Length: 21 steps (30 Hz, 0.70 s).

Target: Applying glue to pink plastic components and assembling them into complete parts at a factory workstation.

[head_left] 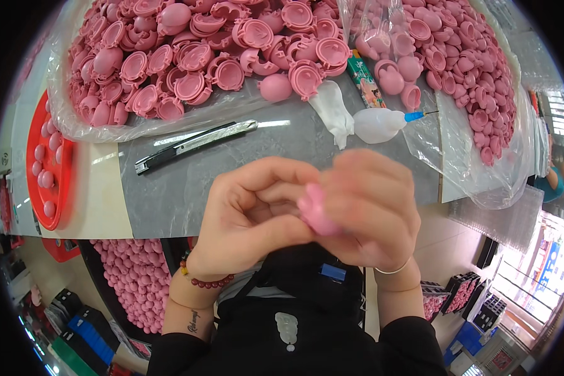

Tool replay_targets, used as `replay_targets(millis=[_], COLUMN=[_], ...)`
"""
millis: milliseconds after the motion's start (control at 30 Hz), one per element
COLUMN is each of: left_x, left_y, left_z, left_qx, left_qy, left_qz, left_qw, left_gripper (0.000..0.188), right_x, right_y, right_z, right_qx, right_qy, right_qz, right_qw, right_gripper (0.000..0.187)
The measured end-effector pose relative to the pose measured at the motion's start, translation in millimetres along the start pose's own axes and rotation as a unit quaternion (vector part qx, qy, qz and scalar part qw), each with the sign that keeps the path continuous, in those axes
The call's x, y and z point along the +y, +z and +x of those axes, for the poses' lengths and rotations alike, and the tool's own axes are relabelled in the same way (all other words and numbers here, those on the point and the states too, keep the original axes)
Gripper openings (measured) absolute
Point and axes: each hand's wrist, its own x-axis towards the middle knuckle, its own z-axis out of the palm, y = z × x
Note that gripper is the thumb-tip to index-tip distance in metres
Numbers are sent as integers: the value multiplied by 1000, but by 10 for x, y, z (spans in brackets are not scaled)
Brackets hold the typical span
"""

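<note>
A small pink plastic piece (pixel 318 210) is held between my two hands, over the near edge of the grey tabletop. My left hand (pixel 250 210) pinches it from the left with thumb and fingertips. From the right, my right hand (pixel 375 210) closes its fingers on the same piece; that hand is smeared by motion. The fingers hide much of the piece, so its exact shape cannot be made out. Just beyond my hands lie a box cutter (pixel 197 145), a crumpled white tissue (pixel 332 113) and a white squeeze bottle (pixel 379 125) with a blue needle tip.
Pink half-shells (pixel 194 56) heap on clear plastic at the back left, smaller pink pieces (pixel 464 62) at the back right. A green packet (pixel 365 78) lies between. At left is a red tray (pixel 56 207) with pink balls. Below the table edge, a black bin holds pink balls (pixel 135 282).
</note>
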Motion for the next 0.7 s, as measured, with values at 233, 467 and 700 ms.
replay_targets(millis=[233,467,700], left_x=[-73,-163,-106], left_y=[-33,-77,59], left_z=[-12,17,42], left_qx=[20,-51,-26], left_qy=[98,296,267], left_qz=[-1,388,329], left_qw=[995,871,905], left_gripper=[54,36,46], right_x=[70,-183,-152], right_y=[-35,5,20], right_z=[-226,-152,-212], right_qx=[123,-74,-101], right_qy=[94,375,255], right_qz=[231,635,478], right_qw=[961,671,835], right_gripper=[58,43,48])
